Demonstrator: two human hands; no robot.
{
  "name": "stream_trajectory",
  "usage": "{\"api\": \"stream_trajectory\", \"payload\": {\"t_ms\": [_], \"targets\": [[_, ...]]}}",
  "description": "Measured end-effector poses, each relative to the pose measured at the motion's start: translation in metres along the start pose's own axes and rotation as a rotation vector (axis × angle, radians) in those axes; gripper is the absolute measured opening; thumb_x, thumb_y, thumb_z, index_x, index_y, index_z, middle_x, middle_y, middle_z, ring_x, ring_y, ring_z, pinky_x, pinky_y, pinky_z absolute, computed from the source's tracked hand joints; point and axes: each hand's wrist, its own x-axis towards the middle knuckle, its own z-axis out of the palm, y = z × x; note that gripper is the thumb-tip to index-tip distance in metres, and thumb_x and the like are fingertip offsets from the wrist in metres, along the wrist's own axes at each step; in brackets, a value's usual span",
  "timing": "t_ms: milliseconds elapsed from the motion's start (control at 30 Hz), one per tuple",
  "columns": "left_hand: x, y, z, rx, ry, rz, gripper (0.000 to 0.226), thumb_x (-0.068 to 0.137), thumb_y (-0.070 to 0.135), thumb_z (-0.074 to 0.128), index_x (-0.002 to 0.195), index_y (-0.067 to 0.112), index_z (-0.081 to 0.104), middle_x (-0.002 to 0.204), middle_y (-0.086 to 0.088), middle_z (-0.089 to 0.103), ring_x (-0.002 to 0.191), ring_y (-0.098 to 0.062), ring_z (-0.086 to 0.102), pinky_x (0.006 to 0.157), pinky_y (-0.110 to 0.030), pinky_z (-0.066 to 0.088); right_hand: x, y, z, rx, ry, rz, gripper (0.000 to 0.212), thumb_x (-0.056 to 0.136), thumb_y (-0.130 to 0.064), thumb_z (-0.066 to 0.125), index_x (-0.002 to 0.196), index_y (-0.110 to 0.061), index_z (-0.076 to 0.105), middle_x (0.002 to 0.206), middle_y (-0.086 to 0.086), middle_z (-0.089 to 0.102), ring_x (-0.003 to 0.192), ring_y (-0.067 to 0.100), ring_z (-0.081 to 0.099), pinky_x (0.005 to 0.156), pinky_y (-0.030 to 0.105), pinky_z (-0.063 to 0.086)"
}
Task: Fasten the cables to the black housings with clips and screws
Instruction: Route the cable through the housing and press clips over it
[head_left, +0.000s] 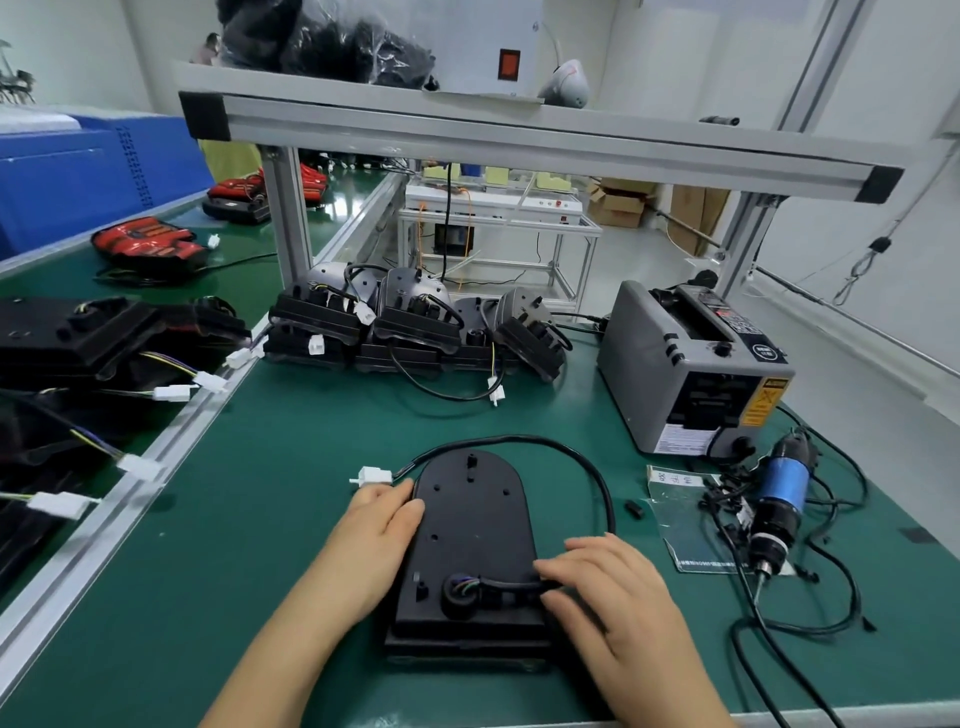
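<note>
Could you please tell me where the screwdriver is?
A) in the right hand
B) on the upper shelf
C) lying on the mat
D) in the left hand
C: the screwdriver lies ungripped on the mat, right of the housing.

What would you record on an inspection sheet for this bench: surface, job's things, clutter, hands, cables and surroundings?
Surface: green mat, aluminium-edged.
Job's things: black housing lies flat; small black piece, perhaps a clip, loose to its right; electric screwdriver lies further right.
Clutter: tape dispenser, plastic bag, stack of housings behind.
Hands: left hand rests on the housing's left edge; right hand pinches the cable beside the grommet.
Cables: cable loops round the housing's right side to a white connector; screwdriver cords tangled.
Surroundings: shelf frame overhead; conveyor with more housings at left.
</note>
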Motion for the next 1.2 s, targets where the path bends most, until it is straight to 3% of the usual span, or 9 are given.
{"api": "stream_trajectory", "payload": {"t_ms": [67, 133, 200, 267, 333, 600, 733, 900, 1200], "targets": [[-0.009, 0.002, -0.003, -0.001, 0.097, 0.092, 0.034, 0.098, 0.025, 0.046, 0.131, 0.024, 0.054, 0.116, 0.016, 0.045, 0.113, -0.005, 0.044, 0.093, -0.017, 0.029, -0.001, 0.001, 0.001, 0.025, -0.008, 0.024, 0.025, 0.084, -0.035, 0.053, 0.088, -0.021, 0.074, 0.084, -0.012, 0.067, 0.094, 0.004, 0.054, 0.089, 0.036, 0.040], [-0.023, 0.008, -0.007, -0.039, 0.187, 0.247, 0.022, 0.093, 0.022, 0.055, 0.105, 0.034, 0.069, 0.105, 0.020, 0.052, 0.103, -0.005, 0.051, 0.085, -0.015, 0.035, 0.002, 0.003, 0.001, 0.062, -0.021, 0.043, 0.025, 0.084, -0.036, 0.054, 0.087, -0.021, 0.074, 0.083, -0.012, 0.066, 0.091, 0.003, 0.053, 0.087, 0.033, 0.040], [-0.036, 0.016, -0.011, -0.115, 0.108, 0.343, 0.011, 0.085, 0.031, 0.066, 0.087, 0.039, 0.073, 0.100, 0.016, 0.058, 0.091, -0.006, 0.055, 0.076, -0.009, 0.038, 0.006, 0.004, -0.001, 0.093, -0.039, 0.060, 0.025, 0.084, -0.037, 0.055, 0.087, -0.022, 0.074, 0.082, -0.014, 0.065, 0.089, 0.003, 0.053, 0.087, 0.030, 0.039], [-0.046, 0.021, -0.011, -0.122, -0.103, 0.371, 0.020, 0.073, 0.053, 0.071, 0.091, 0.046, 0.071, 0.105, 0.019, 0.058, 0.095, -0.001, 0.056, 0.079, -0.004, 0.036, 0.008, 0.006, -0.001, 0.092, -0.054, 0.058, 0.024, 0.085, -0.038, 0.055, 0.088, -0.024, 0.074, 0.082, -0.017, 0.064, 0.089, 0.004, 0.052, 0.086, 0.027, 0.039], [-0.050, 0.017, -0.004, -0.021, -0.164, 0.426, 0.036, 0.063, 0.061, 0.066, 0.098, 0.055, 0.065, 0.108, 0.023, 0.056, 0.105, 0.001, 0.051, 0.084, -0.004, 0.034, 0.008, 0.007, -0.001, 0.090, -0.067, 0.053, 0.024, 0.085, -0.039, 0.054, 0.089, -0.026, 0.074, 0.083, -0.017, 0.065, 0.090, 0.004, 0.051, 0.086, 0.026, 0.038], [-0.043, 0.014, 0.020, -0.006, 0.042, 0.502, 0.024, 0.072, 0.053, 0.060, 0.091, 0.044, 0.071, 0.097, 0.022, 0.058, 0.101, -0.001, 0.052, 0.084, -0.007, 0.035, 0.012, 0.011, -0.002, 0.101, -0.118, 0.118, 0.025, 0.086, -0.040, 0.052, 0.092, -0.029, 0.073, 0.086, -0.020, 0.064, 0.093, 0.007, 0.056, 0.088, 0.030, 0.039], [-0.039, 0.019, 0.027, 0.008, 0.095, 0.519, 0.013, 0.074, 0.035, 0.068, 0.085, 0.036, 0.073, 0.092, 0.019, 0.057, 0.096, -0.002, 0.050, 0.081, -0.009, 0.035, 0.012, 0.014, -0.003, 0.109, -0.161, 0.143, 0.021, 0.087, -0.041, 0.056, 0.093, -0.031, 0.073, 0.087, -0.022, 0.065, 0.096, 0.006, 0.055, 0.091, 0.031, 0.038], [-0.038, 0.020, 0.028, 0.032, 0.086, 0.540, 0.022, 0.074, 0.050, 0.056, 0.092, 0.040, 0.063, 0.092, 0.018, 0.057, 0.097, -0.002, 0.049, 0.080, -0.008, 0.034, 0.015, 0.014, -0.003, 0.128, -0.166, 0.169, 0.024, 0.086, -0.043, 0.053, 0.091, -0.032, 0.073, 0.085, -0.020, 0.066, 0.098, 0.003, 0.052, 0.093, 0.029, 0.037], [-0.037, 0.022, 0.035, 0.029, 0.149, 0.550, 0.013, 0.071, 0.045, 0.053, 0.080, 0.038, 0.060, 0.087, 0.019, 0.057, 0.091, -0.003, 0.049, 0.071, -0.010, 0.037, 0.021, 0.034, -0.024, 0.110, -0.294, 0.310, 0.019, 0.088, -0.034, 0.058, 0.104, -0.030, 0.067, 0.102, -0.021, 0.057, 0.105, -0.001, 0.048, 0.096, 0.017, 0.035]]}}
